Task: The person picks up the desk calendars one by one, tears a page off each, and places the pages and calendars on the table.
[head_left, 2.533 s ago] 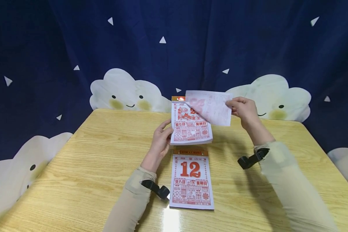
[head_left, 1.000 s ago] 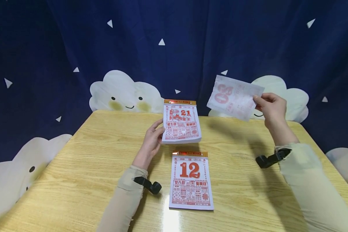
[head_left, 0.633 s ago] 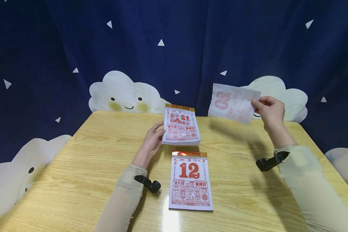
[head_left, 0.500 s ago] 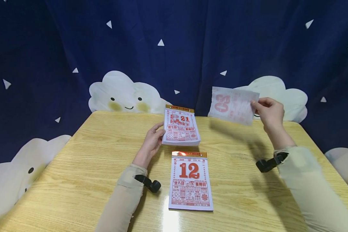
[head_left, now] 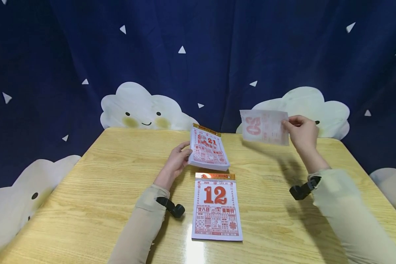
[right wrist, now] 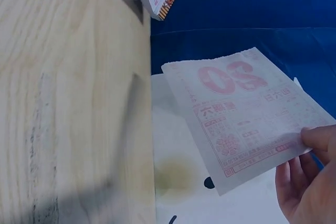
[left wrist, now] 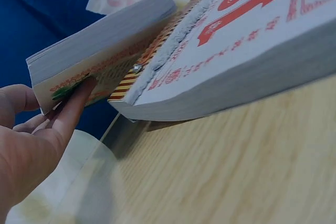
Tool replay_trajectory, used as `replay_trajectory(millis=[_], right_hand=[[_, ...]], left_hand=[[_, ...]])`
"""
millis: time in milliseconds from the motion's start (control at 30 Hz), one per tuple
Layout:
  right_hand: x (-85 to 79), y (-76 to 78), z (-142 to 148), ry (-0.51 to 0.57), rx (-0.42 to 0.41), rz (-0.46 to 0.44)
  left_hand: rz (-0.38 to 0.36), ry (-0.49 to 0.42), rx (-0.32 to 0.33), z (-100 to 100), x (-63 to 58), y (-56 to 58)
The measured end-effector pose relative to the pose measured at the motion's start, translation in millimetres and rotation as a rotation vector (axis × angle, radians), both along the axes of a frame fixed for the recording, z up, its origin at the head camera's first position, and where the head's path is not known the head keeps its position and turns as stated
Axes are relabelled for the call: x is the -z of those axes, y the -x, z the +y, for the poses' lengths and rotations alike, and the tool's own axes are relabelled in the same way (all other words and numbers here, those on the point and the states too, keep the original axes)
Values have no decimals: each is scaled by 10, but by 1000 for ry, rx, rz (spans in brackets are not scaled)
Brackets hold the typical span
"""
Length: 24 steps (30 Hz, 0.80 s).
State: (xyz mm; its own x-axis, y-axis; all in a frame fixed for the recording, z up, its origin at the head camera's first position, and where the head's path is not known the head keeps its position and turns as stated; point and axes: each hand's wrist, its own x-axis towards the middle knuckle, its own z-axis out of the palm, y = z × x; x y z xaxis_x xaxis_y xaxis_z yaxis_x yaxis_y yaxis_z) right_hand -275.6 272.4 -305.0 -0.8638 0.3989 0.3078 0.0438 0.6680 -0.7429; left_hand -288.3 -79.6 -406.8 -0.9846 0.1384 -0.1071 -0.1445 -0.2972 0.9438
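My left hand (head_left: 176, 160) grips the left edge of a thick tear-off calendar (head_left: 208, 150) whose top page reads 21. Fingers reach under its back cover in the left wrist view, and the block is tilted above the table. Off to the right, my right hand (head_left: 303, 134) pinches one thin loose calendar page (head_left: 264, 126) between thumb and fingers. The number 20 shows through reversed, and the page's top edge is ragged in the right wrist view. A second tear-off calendar (head_left: 217, 209), showing a red 12, lies flat on the table nearer to me.
The wooden table (head_left: 95, 205) ends at a far edge just behind the held calendar. A dark blue curtain (head_left: 171, 58) with cloud faces and white triangles hangs behind it. Each wrist wears a black strap camera (head_left: 171, 207).
My right hand has torn the top page off the held calendar, carried it right, and since lowered it somewhat. The left hand has lowered and tilted the calendar, which shows 21.
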Motion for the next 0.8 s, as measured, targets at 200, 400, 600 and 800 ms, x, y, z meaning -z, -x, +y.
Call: replay_trajectory(millis=[200, 400, 600, 800], right_hand=[[63, 7, -13, -72, 7, 18], [102, 20, -13, -128, -5, 60], [179, 22, -38, -264, -50, 194], [326, 30, -87, -435, -141, 357]], left_hand=[[-13, 57, 28, 16, 30, -15], [-17, 111, 41, 13, 28, -21], [13, 173, 34, 33, 24, -5], [31, 240, -32, 84, 48, -13]])
